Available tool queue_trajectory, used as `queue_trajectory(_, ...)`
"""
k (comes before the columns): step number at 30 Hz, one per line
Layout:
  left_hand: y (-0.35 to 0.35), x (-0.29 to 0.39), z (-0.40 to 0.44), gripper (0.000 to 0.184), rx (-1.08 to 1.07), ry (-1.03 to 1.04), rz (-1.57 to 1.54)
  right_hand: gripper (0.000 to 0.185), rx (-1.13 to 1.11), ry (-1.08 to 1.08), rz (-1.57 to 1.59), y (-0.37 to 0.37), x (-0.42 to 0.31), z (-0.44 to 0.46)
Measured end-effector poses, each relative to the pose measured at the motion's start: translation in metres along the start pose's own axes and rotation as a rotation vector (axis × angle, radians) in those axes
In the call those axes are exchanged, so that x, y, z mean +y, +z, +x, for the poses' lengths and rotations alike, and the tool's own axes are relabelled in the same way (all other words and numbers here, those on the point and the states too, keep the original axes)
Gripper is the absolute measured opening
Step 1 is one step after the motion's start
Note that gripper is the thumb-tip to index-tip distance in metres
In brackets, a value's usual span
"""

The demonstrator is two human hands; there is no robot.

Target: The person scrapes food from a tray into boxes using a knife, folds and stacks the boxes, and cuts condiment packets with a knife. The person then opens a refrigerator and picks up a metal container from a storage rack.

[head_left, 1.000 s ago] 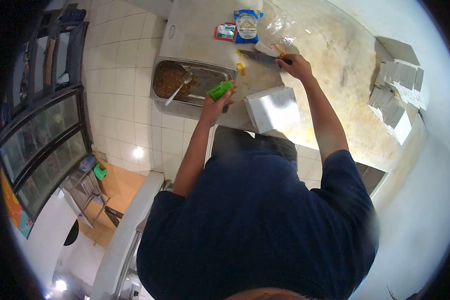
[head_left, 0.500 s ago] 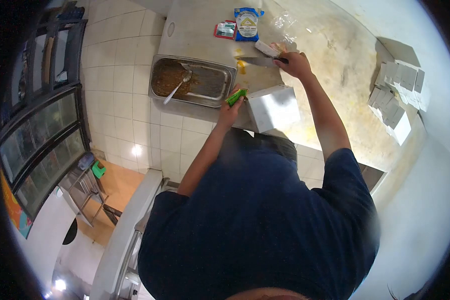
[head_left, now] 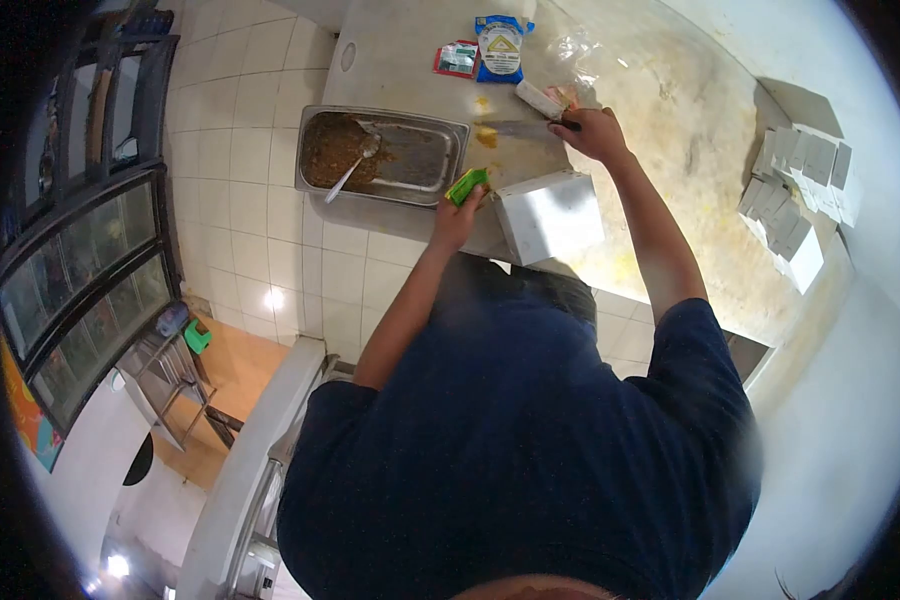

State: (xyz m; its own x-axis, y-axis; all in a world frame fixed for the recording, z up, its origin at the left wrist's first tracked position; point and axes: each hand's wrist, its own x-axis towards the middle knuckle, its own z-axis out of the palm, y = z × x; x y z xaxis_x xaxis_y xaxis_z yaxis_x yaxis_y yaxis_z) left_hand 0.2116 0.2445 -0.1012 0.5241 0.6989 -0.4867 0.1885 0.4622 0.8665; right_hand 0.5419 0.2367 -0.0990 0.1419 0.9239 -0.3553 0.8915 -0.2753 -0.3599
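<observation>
"By the near right corner of the metal tray (head_left: pixel 425 160), what's the left hand (head_left: pixel 456 218) got?"

"Small green packet (head_left: pixel 465 187), looks like film or thin card, can't read it. It's at the near edge of the bench (head_left: pixel 670 130), btwn tray & white box (head_left: pixel 553 215). Fingers closed round its lower part."

"How'll it handle?"

"Light, I'd guess, & fairly soft; prob. slippery w/ greasy fingers. Best held mid-body, thumb vs. fingertips, no hard squeeze. Can't tell if it's open."

"And the right hand (head_left: pixel 600 135)?"

"Wrapped round the dark handle of a knife (head_left: pixel 523 129). Blade points left over the bench, nr the yellow smear (head_left: pixel 486 137)."

"Feel of it?"

"Stiff, prob. heavier than the packet, weight fwd of the fist. Handle's the only safe hold, pref. close to the blade for control. Can't see which way the edge faces, blade's blurred, so fingertips well clear, pls."
</observation>
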Motion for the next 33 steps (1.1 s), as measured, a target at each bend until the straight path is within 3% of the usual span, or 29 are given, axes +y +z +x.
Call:
queue_trajectory(4, 0.001, 0.003, -0.008, 0.034, -0.006, 0.05, -0.086, 0.041, -0.008, 0.058, -0.019, -0.001, 0.002, 0.001)
queue_trajectory(9, -0.004, -0.025, -0.003, 0.038, -0.022, 0.124, 0.018, 0.039, 0.078, -0.071, 0.004, 0.013, 0.004, -0.009)
queue_trajectory(12, 0.01, -0.025, 0.001, 0.04, 0.009, 0.124, -0.156, 0.041, 0.004, -0.015, 0.025, 0.01, 0.004, -0.01)
queue_trajectory(15, 0.018, -0.002, 0.005, 0.041, -0.025, 0.06, -0.08, 0.041, -0.037, 0.062, 0.034, 0.0, 0.0, -0.013)
queue_trajectory(18, 0.021, -0.033, 0.023, 0.055, -0.018, 0.231, 0.08, 0.042, -0.011, 0.044, 0.042, 0.003, 0.005, -0.016)
queue_trajectory(24, 0.019, -0.046, 0.037, 0.058, -0.019, 0.174, 0.23, 0.042, -0.07, 0.07, 0.038, -0.007, 0.0, -0.02)
queue_trajectory(27, 0.016, -0.033, 0.039, 0.04, -0.061, 0.154, 0.307, 0.043, -0.052, 0.049, 0.061, 0.001, 0.004, -0.022)
queue_trajectory(30, 0.022, -0.018, 0.034, 0.038, -0.055, 0.108, 0.155, 0.044, -0.036, 0.008, 0.076, 0.013, 0.007, -0.024)
queue_trajectory(33, 0.022, -0.017, 0.033, 0.037, -0.046, 0.133, 0.235, 0.046, -0.032, 0.056, 0.093, 0.011, 0.004, -0.028)
